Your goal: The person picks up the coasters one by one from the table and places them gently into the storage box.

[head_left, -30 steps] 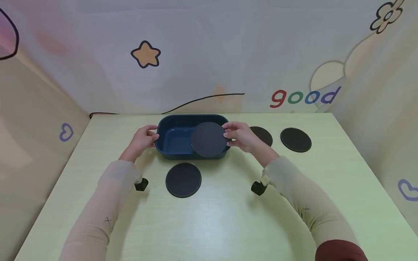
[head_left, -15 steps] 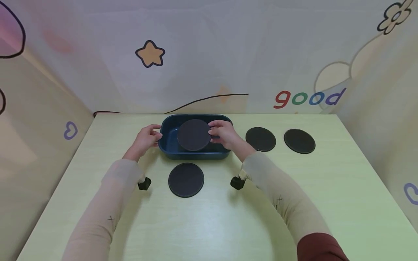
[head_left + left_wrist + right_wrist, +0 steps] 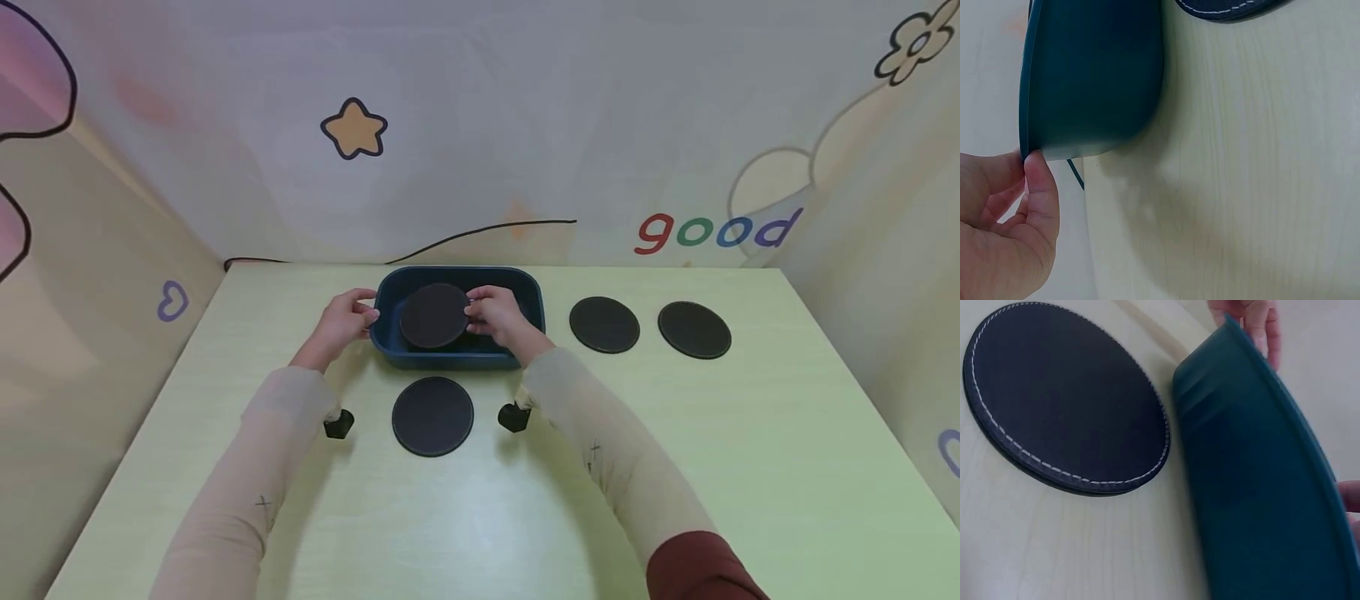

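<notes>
At the back of the table stands a dark blue rectangular plastic box [image 3: 480,360] with rounded corners. My left hand [image 3: 341,323] pinches its left rim between thumb and fingers, as the left wrist view shows closely. My right hand [image 3: 501,317] reaches into the box and pinches the right edge of a round black coaster [image 3: 433,317]. That coaster lies over the left half of the box's inside, slightly tilted. In the right wrist view the box's side wall [image 3: 1254,462] covers the held coaster and most of the right hand's fingers.
One black coaster with white edge stitching [image 3: 432,417] lies in front of the box. Two more, a nearer coaster [image 3: 604,325] and a farther coaster [image 3: 694,330], lie to its right. A printed cloth wall [image 3: 465,125] rises right behind the box.
My right hand has carried the coaster leftward from the box's right end to its left half, and lower into it. My left hand stays at the left rim. The view has shifted slightly.
</notes>
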Action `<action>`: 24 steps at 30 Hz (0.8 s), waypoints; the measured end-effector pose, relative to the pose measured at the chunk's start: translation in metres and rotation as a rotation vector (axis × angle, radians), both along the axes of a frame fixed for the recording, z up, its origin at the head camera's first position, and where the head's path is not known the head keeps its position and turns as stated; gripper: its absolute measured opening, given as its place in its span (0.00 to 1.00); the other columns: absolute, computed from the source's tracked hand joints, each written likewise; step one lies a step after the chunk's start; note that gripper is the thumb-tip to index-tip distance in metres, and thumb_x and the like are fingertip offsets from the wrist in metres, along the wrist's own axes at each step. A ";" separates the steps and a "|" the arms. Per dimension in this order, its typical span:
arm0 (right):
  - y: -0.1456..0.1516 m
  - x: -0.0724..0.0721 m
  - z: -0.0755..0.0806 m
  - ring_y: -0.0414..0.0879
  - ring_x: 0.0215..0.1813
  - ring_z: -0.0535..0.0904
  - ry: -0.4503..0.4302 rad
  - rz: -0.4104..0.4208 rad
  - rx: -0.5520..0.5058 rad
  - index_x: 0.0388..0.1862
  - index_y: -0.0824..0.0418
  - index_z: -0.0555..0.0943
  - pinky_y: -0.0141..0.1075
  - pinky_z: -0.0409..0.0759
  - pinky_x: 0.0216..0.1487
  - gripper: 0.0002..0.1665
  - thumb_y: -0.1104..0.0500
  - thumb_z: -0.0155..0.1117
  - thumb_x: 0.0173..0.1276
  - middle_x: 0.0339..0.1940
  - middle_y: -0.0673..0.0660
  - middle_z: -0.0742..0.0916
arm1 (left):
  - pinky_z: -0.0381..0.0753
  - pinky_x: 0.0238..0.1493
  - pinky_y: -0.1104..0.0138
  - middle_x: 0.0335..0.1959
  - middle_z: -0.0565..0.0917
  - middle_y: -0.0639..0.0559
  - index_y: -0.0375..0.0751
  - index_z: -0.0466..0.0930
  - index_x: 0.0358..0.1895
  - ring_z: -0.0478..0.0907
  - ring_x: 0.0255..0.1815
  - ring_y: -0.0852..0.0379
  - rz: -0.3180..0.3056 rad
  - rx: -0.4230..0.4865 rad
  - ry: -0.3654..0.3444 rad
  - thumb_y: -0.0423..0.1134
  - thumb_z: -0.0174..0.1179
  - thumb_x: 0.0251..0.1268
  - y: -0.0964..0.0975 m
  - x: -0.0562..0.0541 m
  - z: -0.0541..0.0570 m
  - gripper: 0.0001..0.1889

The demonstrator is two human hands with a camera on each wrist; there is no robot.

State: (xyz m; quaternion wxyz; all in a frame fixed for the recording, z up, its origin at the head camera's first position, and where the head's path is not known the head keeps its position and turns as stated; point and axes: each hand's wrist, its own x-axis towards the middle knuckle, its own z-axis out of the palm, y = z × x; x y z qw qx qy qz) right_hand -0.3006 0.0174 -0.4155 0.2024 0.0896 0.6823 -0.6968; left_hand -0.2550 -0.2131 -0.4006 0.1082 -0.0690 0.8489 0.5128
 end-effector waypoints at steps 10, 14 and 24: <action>-0.002 -0.002 -0.004 0.46 0.33 0.76 -0.036 0.041 0.124 0.50 0.67 0.73 0.35 0.80 0.34 0.18 0.72 0.54 0.60 0.39 0.61 0.79 | 0.76 0.31 0.74 0.41 0.70 0.41 0.34 0.59 0.63 0.72 0.35 0.56 -0.020 -0.023 0.026 0.32 0.45 0.66 0.000 0.001 0.000 0.22; 0.005 0.002 0.005 0.50 0.42 0.76 -0.016 0.101 0.144 0.52 0.67 0.72 0.39 0.80 0.40 0.19 0.70 0.54 0.60 0.43 0.60 0.78 | 0.78 0.35 0.70 0.42 0.71 0.40 0.35 0.59 0.63 0.72 0.32 0.58 -0.022 -0.043 0.029 0.33 0.45 0.66 0.001 0.001 0.000 0.22; 0.016 0.018 0.033 0.45 0.35 0.75 0.010 0.275 0.101 0.55 0.70 0.68 0.34 0.79 0.32 0.21 0.70 0.54 0.60 0.41 0.61 0.77 | 0.78 0.36 0.69 0.43 0.71 0.40 0.35 0.59 0.63 0.71 0.34 0.58 -0.028 -0.049 0.029 0.32 0.45 0.66 0.002 0.003 0.003 0.22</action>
